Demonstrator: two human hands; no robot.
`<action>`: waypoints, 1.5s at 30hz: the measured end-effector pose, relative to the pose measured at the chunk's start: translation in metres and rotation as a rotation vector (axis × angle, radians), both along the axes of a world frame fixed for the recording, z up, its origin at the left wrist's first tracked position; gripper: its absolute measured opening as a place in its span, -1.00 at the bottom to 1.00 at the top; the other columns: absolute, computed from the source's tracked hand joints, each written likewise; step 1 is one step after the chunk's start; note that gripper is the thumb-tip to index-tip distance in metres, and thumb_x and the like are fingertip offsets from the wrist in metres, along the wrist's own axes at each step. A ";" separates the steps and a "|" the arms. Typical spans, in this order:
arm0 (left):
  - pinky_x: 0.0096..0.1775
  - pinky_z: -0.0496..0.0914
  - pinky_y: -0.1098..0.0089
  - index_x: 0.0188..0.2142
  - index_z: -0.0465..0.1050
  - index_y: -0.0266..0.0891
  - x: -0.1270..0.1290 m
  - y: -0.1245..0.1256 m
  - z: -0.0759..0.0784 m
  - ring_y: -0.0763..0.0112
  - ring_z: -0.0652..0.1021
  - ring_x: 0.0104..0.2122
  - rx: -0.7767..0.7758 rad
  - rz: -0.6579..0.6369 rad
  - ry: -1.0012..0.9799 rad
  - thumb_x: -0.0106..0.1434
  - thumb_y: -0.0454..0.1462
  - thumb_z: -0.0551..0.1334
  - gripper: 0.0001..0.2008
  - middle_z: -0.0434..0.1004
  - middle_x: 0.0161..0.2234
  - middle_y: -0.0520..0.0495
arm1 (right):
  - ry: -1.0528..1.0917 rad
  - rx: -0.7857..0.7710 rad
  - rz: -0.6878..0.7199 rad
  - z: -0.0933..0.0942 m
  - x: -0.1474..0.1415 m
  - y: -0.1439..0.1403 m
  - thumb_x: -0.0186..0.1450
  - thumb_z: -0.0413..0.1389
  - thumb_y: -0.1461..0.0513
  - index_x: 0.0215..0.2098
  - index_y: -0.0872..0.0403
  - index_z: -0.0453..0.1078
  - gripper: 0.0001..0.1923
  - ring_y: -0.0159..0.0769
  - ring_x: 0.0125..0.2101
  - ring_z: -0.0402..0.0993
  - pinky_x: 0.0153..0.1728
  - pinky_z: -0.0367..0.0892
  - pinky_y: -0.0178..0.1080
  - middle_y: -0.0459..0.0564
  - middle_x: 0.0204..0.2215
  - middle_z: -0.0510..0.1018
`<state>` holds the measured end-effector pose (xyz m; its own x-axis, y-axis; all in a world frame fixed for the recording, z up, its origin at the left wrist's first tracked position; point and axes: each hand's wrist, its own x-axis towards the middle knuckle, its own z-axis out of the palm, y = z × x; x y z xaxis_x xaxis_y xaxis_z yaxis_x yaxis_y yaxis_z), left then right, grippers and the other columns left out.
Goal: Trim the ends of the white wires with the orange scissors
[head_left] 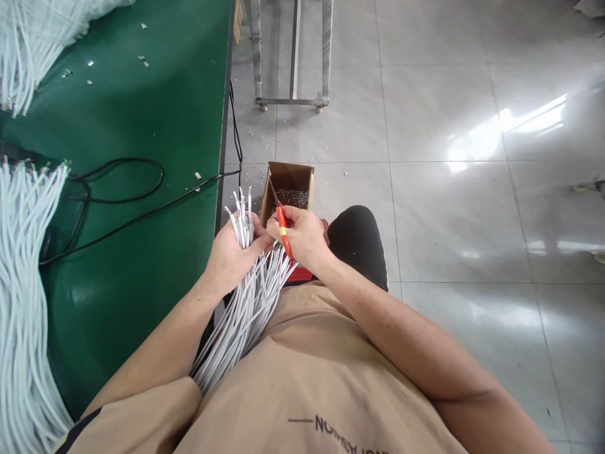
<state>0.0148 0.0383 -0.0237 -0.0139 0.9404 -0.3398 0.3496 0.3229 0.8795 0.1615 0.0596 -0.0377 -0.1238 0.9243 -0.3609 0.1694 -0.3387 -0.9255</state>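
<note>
My left hand (230, 252) grips a thick bundle of white cables (246, 302) that runs down across my lap, their cut ends (242, 211) sticking up above my fingers. My right hand (302, 236) holds a small cutting tool with orange handles (282, 232), its dark blades (273, 189) pointing up and left next to the cable ends. Both hands sit close together just over a small open cardboard box (288, 183) on the floor, which holds a layer of small grey offcuts.
A green table (142, 157) lies to my left with black cords (123, 189), scattered scraps and more piles of white cables (23, 284) on it. A metal cart frame (293, 94) stands on the grey tiled floor ahead. My knee in black trousers (359, 239) is beside the box.
</note>
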 end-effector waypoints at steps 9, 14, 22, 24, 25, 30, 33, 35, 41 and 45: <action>-0.38 0.36 0.43 -0.24 0.28 -0.20 -0.003 0.001 -0.009 0.41 0.56 -0.45 -0.090 0.082 -0.292 0.07 -0.25 0.34 -0.70 0.52 -0.45 0.06 | 0.385 -0.238 -0.057 0.000 0.010 0.001 0.06 0.11 0.27 -0.49 0.13 0.45 -0.91 -0.49 -0.58 0.23 -0.56 0.10 -0.37 -0.15 -0.63 0.36; -0.41 0.32 0.45 -0.25 0.27 -0.21 -0.006 0.002 -0.012 0.46 0.53 -0.49 -0.095 0.062 -0.354 0.09 -0.28 0.33 -0.72 0.51 -0.47 0.06 | 0.452 -0.176 0.010 -0.002 0.011 0.001 0.06 0.20 0.23 -0.41 0.15 0.47 -0.86 -0.48 -0.55 0.32 -0.48 0.20 -0.36 -0.13 -0.60 0.47; -0.49 0.22 0.48 -0.27 0.24 -0.20 -0.004 0.004 -0.005 0.50 0.46 -0.54 -0.157 0.037 -0.459 0.07 -0.26 0.35 -0.69 0.47 -0.52 0.08 | 0.617 -0.146 0.127 0.001 0.011 0.002 0.13 0.19 0.18 -0.37 0.13 0.41 -0.83 -0.37 -0.55 0.46 -0.40 0.33 -0.28 -0.11 -0.60 0.51; -0.49 0.23 0.48 -0.27 0.24 -0.20 -0.004 0.004 -0.004 0.51 0.45 -0.54 -0.161 0.026 -0.468 0.08 -0.26 0.34 -0.70 0.46 -0.53 0.09 | 0.626 -0.142 0.149 0.001 0.011 0.002 0.15 0.17 0.20 -0.39 0.13 0.39 -0.86 -0.39 -0.55 0.45 -0.40 0.32 -0.29 -0.12 -0.60 0.49; -0.48 0.25 0.48 -0.27 0.25 -0.20 -0.003 0.003 -0.005 0.51 0.46 -0.54 -0.158 0.025 -0.464 0.08 -0.25 0.35 -0.70 0.46 -0.52 0.09 | 0.611 -0.143 0.146 0.001 0.010 0.002 0.14 0.16 0.22 -0.39 0.12 0.39 -0.88 -0.40 -0.55 0.44 -0.40 0.31 -0.30 -0.13 -0.61 0.48; -0.25 0.42 0.36 -0.29 0.29 -0.18 -0.002 0.001 -0.004 0.40 0.55 -0.40 -0.052 0.082 -0.376 -0.01 -0.26 0.40 -0.66 0.43 -0.51 0.12 | 0.363 -0.175 -0.048 -0.008 0.002 -0.005 0.09 0.13 0.25 -0.45 0.12 0.40 -0.92 -0.49 -0.58 0.28 -0.50 0.20 -0.37 -0.18 -0.62 0.40; -0.18 0.44 0.33 -0.33 0.31 -0.20 -0.001 0.002 -0.004 0.37 0.57 -0.36 -0.010 0.148 -0.298 -0.03 -0.26 0.41 -0.68 0.47 -0.50 0.08 | 0.299 -0.211 -0.085 -0.015 0.000 -0.009 0.08 0.13 0.21 -0.49 0.13 0.40 -0.89 -0.53 -0.64 0.12 -0.57 0.09 -0.39 -0.23 -0.68 0.29; -0.23 0.44 0.34 -0.32 0.31 -0.21 -0.002 0.003 -0.005 0.40 0.56 -0.41 -0.052 0.173 -0.294 -0.01 -0.25 0.39 -0.69 0.52 -0.46 0.04 | 0.283 -0.183 -0.056 -0.017 0.001 -0.010 0.08 0.14 0.19 -0.48 0.13 0.42 -0.86 -0.53 -0.63 0.13 -0.57 0.09 -0.39 -0.22 -0.67 0.29; -0.42 0.34 0.45 -0.27 0.29 -0.21 -0.004 0.004 -0.006 0.46 0.52 -0.49 -0.078 0.134 -0.326 0.05 -0.25 0.36 -0.70 0.52 -0.47 0.03 | 0.369 -0.059 0.057 -0.004 0.005 0.003 0.14 0.12 0.20 -0.28 0.13 0.45 -0.79 -0.42 -0.51 0.39 -0.42 0.30 -0.32 -0.11 -0.56 0.47; -0.45 0.30 0.45 -0.31 0.27 -0.21 -0.004 0.006 -0.003 0.49 0.47 -0.53 -0.102 0.092 -0.385 0.03 -0.22 0.37 -0.68 0.48 -0.51 0.05 | 0.470 -0.050 0.178 0.004 0.008 0.009 0.17 0.10 0.23 -0.35 0.12 0.41 -0.88 -0.42 -0.53 0.41 -0.40 0.34 -0.30 -0.11 -0.59 0.47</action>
<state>0.0105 0.0442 -0.0271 0.0497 0.9023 -0.4282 -0.0335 0.4300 0.9022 0.1693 0.0687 -0.0336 -0.4379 0.8570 -0.2716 -0.2021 -0.3882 -0.8991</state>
